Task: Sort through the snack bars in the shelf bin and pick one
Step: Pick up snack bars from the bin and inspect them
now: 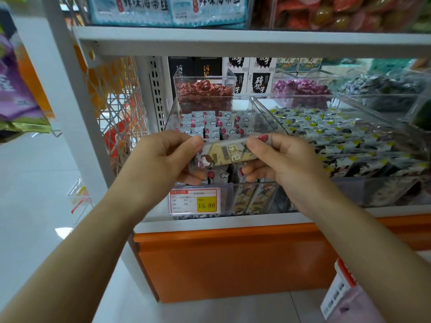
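While the snack bar (229, 153) lies level between both hands, just above the front rim of the clear bin (250, 184), I read the sorting as near its end, with one bar taken up for a look. Left hand (163, 157): thumb on top, fingers curled beneath, pinching the bar's left end. Right hand (286, 159): thumb on top, fingers curled under, pinching the right end. The bar is a slim printed packet. I judge it light, with a smooth wrapper that is likely a little slippery and a filling that may snap if bent. By my estimate the best hold is at the two sealed ends or across the flat faces, with mild pressure and no twist. Below and behind it, the other bars (210, 124) stand packed in rows inside the bin, some upright against the front wall. A price tag (194, 201) reading 15.80 is fixed to the bin's front. The bin rests on a white shelf (186, 226) above an orange base (233, 257). A neighbouring bin (349, 141) of dark packets sits on the right, touching or just beside; I cannot tell which. To the left are a wire rack (116, 101) and a pale tiled floor (35, 183).
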`<act>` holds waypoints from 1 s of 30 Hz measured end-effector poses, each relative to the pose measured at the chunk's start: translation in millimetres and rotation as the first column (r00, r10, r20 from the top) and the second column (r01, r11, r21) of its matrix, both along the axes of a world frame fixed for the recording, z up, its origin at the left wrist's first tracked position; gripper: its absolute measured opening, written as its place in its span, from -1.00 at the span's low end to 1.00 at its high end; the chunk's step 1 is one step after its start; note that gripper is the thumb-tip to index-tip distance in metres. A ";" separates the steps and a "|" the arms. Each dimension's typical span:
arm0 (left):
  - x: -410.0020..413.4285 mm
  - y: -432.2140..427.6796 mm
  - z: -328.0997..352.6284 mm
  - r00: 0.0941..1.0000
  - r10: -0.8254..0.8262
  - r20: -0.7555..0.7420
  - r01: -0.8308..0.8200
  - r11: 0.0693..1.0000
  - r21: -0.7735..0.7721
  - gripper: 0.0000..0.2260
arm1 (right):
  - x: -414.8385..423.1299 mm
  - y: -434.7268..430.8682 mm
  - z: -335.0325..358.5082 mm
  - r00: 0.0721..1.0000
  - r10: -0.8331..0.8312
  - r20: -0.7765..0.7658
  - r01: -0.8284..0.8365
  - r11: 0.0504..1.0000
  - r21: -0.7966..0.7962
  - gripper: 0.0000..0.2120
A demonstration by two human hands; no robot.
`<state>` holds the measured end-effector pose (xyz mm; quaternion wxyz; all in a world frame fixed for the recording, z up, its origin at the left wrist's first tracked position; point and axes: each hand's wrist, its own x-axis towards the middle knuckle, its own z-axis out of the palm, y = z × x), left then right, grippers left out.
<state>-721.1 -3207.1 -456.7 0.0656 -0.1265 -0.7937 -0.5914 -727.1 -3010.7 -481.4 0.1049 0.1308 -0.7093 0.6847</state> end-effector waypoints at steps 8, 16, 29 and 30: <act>-2.5 1.3 -4.1 0.999 0.028 -0.026 -0.030 0.997 -0.071 -0.89 | 0.9 -5.2 -3.3 0.994 0.026 0.102 -0.027 1.000 0.001 -0.57; -22.4 11.8 -2.8 0.949 0.168 -0.267 -0.248 0.920 -0.303 -0.61 | -23.2 -4.9 15.6 0.990 -0.129 0.055 0.132 0.989 -0.061 -0.94; -188.6 52.6 -11.3 0.981 0.172 -0.094 -0.176 0.556 -0.812 -0.47 | -141.0 -8.7 51.6 0.956 -0.293 -0.032 0.293 0.930 0.221 -0.86; -196.0 51.8 -11.9 0.982 0.176 -0.062 -0.153 0.566 -0.810 -0.44 | -147.1 -9.0 51.1 0.951 -0.306 -0.028 0.305 0.926 0.223 -0.82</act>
